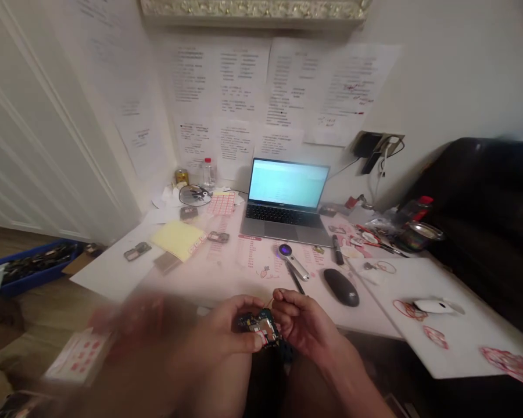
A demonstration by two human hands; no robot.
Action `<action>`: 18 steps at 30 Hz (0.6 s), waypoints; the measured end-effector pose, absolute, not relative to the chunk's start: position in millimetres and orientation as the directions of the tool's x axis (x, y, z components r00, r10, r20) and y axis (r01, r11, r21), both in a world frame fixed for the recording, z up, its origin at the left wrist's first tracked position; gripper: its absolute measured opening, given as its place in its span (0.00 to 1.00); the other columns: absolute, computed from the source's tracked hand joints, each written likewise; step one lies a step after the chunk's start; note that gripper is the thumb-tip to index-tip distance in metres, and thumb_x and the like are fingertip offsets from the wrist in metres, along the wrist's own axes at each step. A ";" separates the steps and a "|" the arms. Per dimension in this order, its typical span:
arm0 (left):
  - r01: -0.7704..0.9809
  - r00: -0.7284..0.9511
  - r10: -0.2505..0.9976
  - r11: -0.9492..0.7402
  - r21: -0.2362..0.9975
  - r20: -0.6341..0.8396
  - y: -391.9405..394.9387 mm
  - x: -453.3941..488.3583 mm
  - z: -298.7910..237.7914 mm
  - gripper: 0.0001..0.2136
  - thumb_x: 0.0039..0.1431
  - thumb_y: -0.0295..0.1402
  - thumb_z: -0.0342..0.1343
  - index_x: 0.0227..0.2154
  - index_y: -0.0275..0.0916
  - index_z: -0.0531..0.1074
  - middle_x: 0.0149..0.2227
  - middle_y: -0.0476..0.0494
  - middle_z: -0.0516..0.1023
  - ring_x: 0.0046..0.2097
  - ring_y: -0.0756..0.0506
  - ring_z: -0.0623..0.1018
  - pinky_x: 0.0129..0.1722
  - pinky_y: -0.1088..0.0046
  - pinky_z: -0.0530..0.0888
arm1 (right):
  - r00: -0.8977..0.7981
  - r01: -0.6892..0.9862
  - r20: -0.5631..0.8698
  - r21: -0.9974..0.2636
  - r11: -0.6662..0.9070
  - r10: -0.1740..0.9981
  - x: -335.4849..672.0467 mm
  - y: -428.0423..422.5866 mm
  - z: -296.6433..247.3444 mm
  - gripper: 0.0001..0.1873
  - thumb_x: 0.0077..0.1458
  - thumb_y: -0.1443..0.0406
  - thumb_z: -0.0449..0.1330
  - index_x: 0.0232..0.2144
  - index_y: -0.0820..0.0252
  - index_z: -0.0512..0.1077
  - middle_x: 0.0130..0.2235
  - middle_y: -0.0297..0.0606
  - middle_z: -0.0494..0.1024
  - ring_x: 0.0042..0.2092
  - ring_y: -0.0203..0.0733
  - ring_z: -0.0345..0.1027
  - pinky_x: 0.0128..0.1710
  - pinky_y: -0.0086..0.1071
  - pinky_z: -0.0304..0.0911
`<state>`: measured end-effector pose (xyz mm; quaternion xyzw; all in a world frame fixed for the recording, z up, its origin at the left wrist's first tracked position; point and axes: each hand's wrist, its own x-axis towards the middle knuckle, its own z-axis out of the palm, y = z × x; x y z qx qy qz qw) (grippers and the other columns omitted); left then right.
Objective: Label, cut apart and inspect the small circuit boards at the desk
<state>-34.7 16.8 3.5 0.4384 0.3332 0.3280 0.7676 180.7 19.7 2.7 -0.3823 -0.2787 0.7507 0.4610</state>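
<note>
At far left, on the floor, a blue crate [41,277] holds a jumble of dark pieces. The pale table [239,276] begins to its right. On it lie a small case [137,251], then a yellow pad [176,237] and a second case [218,237].

Near the middle, in front of the table's near edge and over the person's lap, is a small circuit board [265,326]. The left hand [220,331] clamps it, thumb across its face and fingers behind. Just above its top edge is a thin strand [269,302] (pale, and too fine to follow to its end). The right hand [303,319] seems to pinch the strand between thumb and forefinger, its other fingers curled close beside the board; whether they touch it, I cannot tell.

For good work here, I judge, the left grip should stay firm but light, thumb off the tiny parts, while the right guides the strand gently, without a tug that could strain a joint.

Behind stands a lit laptop [287,200]. Rightward come a magnifier [293,261], handy perhaps for such fine detail, and a black mouse [340,287].
</note>
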 end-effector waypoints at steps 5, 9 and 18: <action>-0.109 0.495 0.829 0.357 0.928 -0.261 21.7 -24.5 -5.0 0.28 0.42 0.35 0.80 0.49 0.40 0.82 0.49 0.36 0.85 0.51 0.35 0.81 0.54 0.59 0.75 | -0.291 -0.266 -0.178 -0.928 -0.259 0.940 186.1 13.5 20.3 0.27 0.54 0.45 0.73 0.39 0.63 0.82 0.19 0.22 0.57 0.22 0.29 0.44 0.25 0.27 0.50; -0.124 0.364 0.864 0.416 0.901 -0.349 23.6 -26.2 4.8 0.30 0.38 0.37 0.81 0.47 0.37 0.83 0.44 0.36 0.86 0.48 0.35 0.83 0.51 0.60 0.76 | -0.268 0.170 0.082 -0.977 0.131 0.960 188.6 -19.8 35.0 0.23 0.68 0.46 0.62 0.35 0.59 0.80 0.28 0.35 0.75 0.30 0.37 0.63 0.30 0.30 0.57; -0.296 0.278 0.894 0.428 0.854 -0.351 16.0 -13.4 0.6 0.23 0.41 0.38 0.81 0.42 0.38 0.86 0.39 0.38 0.88 0.44 0.32 0.85 0.42 0.64 0.81 | -0.166 0.426 0.427 -0.782 0.455 0.889 165.0 -52.1 -3.8 0.13 0.68 0.50 0.60 0.38 0.47 0.79 0.36 0.35 0.82 0.39 0.44 0.75 0.46 0.34 0.70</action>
